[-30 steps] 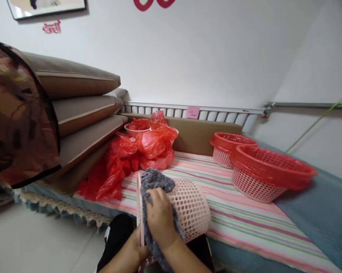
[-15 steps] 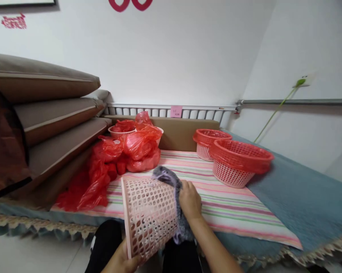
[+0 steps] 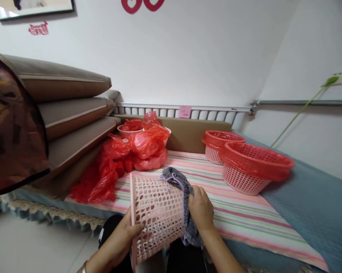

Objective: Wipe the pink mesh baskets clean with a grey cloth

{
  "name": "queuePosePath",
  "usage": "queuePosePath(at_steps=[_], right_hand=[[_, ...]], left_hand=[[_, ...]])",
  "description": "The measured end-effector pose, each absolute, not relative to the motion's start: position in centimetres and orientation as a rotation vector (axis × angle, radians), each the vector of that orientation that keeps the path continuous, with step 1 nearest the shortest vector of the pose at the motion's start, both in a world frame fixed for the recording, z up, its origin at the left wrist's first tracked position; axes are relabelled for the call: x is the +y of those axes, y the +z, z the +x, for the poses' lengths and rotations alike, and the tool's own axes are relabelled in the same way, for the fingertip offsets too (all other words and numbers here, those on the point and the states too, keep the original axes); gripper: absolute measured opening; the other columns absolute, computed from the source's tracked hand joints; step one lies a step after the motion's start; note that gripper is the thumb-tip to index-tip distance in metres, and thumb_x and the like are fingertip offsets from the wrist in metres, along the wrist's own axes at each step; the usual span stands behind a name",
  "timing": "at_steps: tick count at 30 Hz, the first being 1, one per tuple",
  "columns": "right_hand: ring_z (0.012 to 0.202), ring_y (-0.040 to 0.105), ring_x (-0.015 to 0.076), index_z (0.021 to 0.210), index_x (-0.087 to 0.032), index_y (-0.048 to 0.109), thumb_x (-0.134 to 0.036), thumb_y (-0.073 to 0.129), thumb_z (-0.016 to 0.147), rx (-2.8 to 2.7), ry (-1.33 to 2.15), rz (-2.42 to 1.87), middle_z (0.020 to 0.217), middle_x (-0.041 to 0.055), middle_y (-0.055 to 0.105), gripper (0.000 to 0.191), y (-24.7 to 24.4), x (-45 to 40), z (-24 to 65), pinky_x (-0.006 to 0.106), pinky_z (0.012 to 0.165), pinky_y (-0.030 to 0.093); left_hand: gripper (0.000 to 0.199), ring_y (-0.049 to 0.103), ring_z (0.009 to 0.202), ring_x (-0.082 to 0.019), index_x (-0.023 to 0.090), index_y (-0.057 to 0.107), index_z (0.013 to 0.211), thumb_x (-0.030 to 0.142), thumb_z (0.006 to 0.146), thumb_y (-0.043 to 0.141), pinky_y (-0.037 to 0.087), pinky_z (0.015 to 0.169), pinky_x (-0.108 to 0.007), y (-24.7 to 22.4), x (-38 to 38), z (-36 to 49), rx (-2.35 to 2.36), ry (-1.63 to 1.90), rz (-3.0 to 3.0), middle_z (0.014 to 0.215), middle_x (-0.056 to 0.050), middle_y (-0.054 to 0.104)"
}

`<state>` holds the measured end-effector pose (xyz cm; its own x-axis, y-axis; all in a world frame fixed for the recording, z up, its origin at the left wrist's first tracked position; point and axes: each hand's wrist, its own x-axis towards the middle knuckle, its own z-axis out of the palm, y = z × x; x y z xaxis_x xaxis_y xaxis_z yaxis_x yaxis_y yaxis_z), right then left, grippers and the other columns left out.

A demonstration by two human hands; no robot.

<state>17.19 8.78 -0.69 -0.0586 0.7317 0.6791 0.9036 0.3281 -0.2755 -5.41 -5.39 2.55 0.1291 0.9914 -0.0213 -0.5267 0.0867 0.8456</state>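
A pink perforated plastic basket (image 3: 156, 212) lies tilted on its side above my lap, its rim facing left. My left hand (image 3: 128, 229) grips that rim, the thumb on the basket's outer wall and the other fingers hidden. Against the basket's base, at its right end, my right hand (image 3: 201, 206) presses a grey cloth with purple edging (image 3: 178, 182), fingers curled over it. Part of the cloth hangs down below the hand.
Red plastic bags (image 3: 148, 144) are heaped at the back left, around more baskets. Two pink baskets with red bag liners (image 3: 245, 178) stand at the right on a striped sheet (image 3: 230, 216). Stacked cushions (image 3: 74, 113) rise at the left.
My left hand has moved up along the rim, its thumb now on the wall. The basket is turned slightly, with the cloth still on its base. The view has shifted left.
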Motion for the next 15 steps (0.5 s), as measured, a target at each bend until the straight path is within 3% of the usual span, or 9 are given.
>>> queuePosePath(at_steps=[5,9,11,13,15], right_hand=[[0.097,0.053,0.0213,0.099,-0.018,0.054,-0.021,0.043,0.086,-1.873,-0.170,-1.220,0.098,0.0086,0.058,0.017,0.9,7.8,13.8,0.035,0.085,0.044],[0.111,0.049,0.0248,0.119,-0.017,0.050,-0.035,0.051,0.085,-1.956,-0.180,-1.119,0.118,0.0127,0.053,0.038,1.8,7.7,10.7,0.042,0.093,0.042],[0.110,0.050,0.0247,0.120,-0.020,0.052,-0.033,0.051,0.085,-2.002,-0.192,-1.140,0.118,0.0117,0.054,0.038,1.9,7.9,10.1,0.042,0.092,0.043],[0.106,0.052,0.0238,0.113,-0.021,0.058,-0.029,0.049,0.085,-2.036,-0.190,-1.173,0.113,0.0105,0.057,0.030,1.9,8.2,10.1,0.041,0.090,0.044],[0.104,0.053,0.0237,0.110,-0.020,0.060,-0.028,0.048,0.086,-2.053,-0.203,-1.191,0.111,0.0106,0.058,0.028,1.7,8.3,10.2,0.041,0.089,0.045]], left_hand=[[0.080,0.048,0.122,-0.034,0.025,0.024,0.142,0.021,0.075,0.067,0.043,0.094,-0.049,0.7,-5.7,-5.4,0.767,1.301,0.837,0.132,-0.015,0.055],[0.100,0.045,0.125,-0.035,0.017,0.016,0.144,0.025,0.065,0.076,0.032,0.105,-0.048,-0.3,-5.2,-6.6,0.865,1.362,0.909,0.134,-0.019,0.052],[0.108,0.039,0.129,-0.037,0.014,0.014,0.144,0.029,0.060,0.080,0.026,0.108,-0.049,0.7,-5.5,-7.5,1.054,1.471,0.891,0.138,-0.022,0.045],[0.103,0.031,0.133,-0.037,0.018,0.019,0.143,0.035,0.061,0.079,0.022,0.110,-0.050,2.9,-6.9,-8.2,1.248,1.614,0.836,0.144,-0.020,0.038],[0.079,0.029,0.135,-0.031,0.027,0.031,0.139,0.037,0.072,0.071,0.023,0.111,-0.047,5.3,-9.5,-8.5,1.201,1.748,0.868,0.146,-0.009,0.038]])
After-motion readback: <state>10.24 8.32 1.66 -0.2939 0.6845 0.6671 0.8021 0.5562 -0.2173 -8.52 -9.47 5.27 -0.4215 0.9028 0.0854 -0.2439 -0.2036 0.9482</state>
